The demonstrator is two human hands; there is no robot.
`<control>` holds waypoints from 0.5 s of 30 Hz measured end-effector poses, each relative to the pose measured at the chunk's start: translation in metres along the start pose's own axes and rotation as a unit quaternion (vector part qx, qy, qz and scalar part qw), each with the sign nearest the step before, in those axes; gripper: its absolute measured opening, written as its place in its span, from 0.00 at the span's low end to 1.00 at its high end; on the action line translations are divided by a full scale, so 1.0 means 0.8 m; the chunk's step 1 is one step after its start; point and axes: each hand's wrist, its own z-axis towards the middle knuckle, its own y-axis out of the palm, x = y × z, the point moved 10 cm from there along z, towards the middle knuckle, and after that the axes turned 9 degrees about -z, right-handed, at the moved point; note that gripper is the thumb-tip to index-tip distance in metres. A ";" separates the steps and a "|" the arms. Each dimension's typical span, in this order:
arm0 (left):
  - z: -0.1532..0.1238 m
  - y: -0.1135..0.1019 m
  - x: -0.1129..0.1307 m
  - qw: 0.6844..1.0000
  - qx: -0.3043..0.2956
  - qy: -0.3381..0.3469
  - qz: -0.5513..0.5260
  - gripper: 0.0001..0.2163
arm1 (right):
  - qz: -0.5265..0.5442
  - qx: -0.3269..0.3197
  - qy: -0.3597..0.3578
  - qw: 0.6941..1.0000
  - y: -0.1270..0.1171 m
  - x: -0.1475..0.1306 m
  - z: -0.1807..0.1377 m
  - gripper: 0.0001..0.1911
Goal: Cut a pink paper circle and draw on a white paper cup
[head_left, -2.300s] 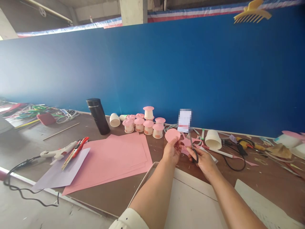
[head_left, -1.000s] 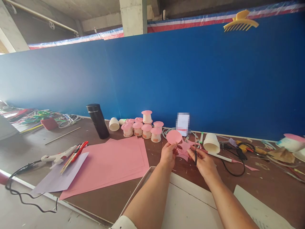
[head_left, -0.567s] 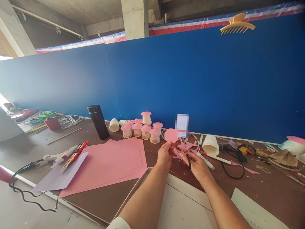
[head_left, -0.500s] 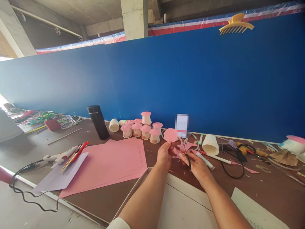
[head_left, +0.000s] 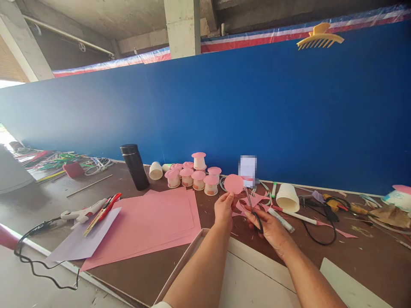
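Note:
My left hand [head_left: 224, 209] pinches the lower edge of a round pink paper disc [head_left: 234, 184], held up above the table. In my right hand [head_left: 268, 226] is a pair of scissors [head_left: 248, 197] with black handles, its blades pointing up beside the disc's right edge. Whether the blades touch the paper I cannot tell. Pink paper scraps [head_left: 257, 199] lie behind the scissors. Left of the disc stand several small paper cups with pink round tops [head_left: 211, 185], one of them raised on others.
Pink paper sheets [head_left: 154, 218] lie at left, with a lilac sheet [head_left: 96, 239], a utility knife [head_left: 102, 214] and a glue gun [head_left: 83, 212]. A black flask [head_left: 135, 167], stacked white cups [head_left: 287, 197], a marker [head_left: 282, 220] and a white box [head_left: 253, 273] surround my arms.
The whole view has shifted slightly, moving things a little right and down. The scissors stay close to the disc's right edge; both hands keep their holds.

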 end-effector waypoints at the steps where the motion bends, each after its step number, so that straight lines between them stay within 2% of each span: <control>1: -0.001 0.000 0.002 1.000 0.002 0.007 0.013 0.17 | -0.004 0.004 0.004 1.000 -0.002 0.003 0.002 0.30; 6: -0.001 -0.002 0.012 0.997 0.016 0.032 0.062 0.15 | -0.047 0.042 -0.008 0.998 -0.015 0.010 0.012 0.32; 8: 0.003 -0.005 0.025 0.996 0.034 0.044 0.076 0.14 | -0.065 0.068 -0.025 0.995 -0.020 0.009 0.014 0.32; 11: 0.015 -0.009 0.070 0.989 0.056 0.094 0.102 0.12 | -0.090 0.090 -0.039 0.991 -0.022 0.007 0.013 0.31; 15: 0.040 -0.021 0.129 0.987 0.093 0.092 0.091 0.10 | -0.115 0.091 -0.029 0.989 -0.018 0.006 0.011 0.29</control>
